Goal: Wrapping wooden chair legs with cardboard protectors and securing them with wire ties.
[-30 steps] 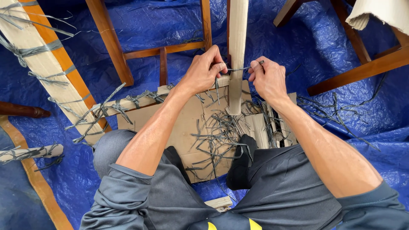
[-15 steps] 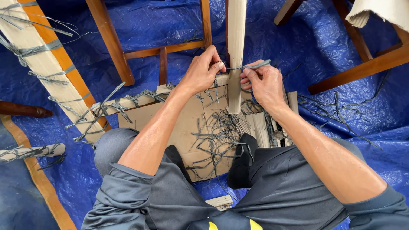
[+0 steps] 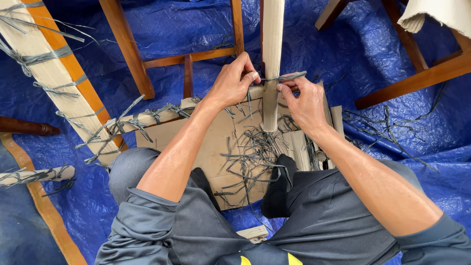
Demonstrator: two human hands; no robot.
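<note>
Blue tarp underneath; flat brown cardboard near knees; paper-wrapped wooden leg long axis upright; left hand and right hand each pinched shut on grey strap lying horizontal across leg

Glossy brown wood chair frame, crinkled blue plastic tarp, matt cardboard.

A crumpled blue tarpaulin covers the floor. On it lies a flat sheet of brown cardboard, strewn with cut grey strap ends. More grey offcuts trail across the tarpaulin at right. Paper-wrapped wooden pieces rest on it at left, and brown wooden frame legs apparently stand on it.
</note>
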